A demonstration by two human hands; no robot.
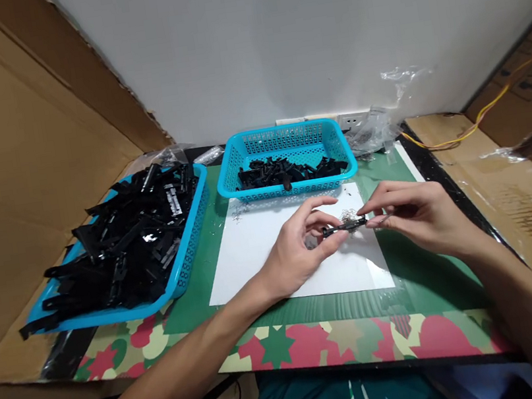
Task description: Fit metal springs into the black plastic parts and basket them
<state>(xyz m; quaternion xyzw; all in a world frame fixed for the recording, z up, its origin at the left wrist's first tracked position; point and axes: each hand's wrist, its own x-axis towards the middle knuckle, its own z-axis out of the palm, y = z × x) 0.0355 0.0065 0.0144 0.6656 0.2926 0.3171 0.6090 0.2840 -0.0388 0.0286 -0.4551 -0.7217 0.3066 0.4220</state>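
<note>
My left hand (pixel 297 241) pinches a slim black plastic part (pixel 345 226) between thumb and fingers, above a white sheet (pixel 255 261). At the right end of that part, the thumb and fingers of my right hand (pixel 415 214) are closed together. Whatever small thing they may hold is too small to make out. Just behind the part lies a little heap of tiny metal pieces (pixel 349 215), perhaps springs or pins, on the sheet.
A blue basket (pixel 289 188) with small black parts stands behind the sheet. To the left, another blue basket (pixel 191 231) is heaped with larger black parts. Clear plastic bags (pixel 375 130) lie at the back right. Cardboard (pixel 507 177) and a yellow cable (pixel 475 127) are on the right.
</note>
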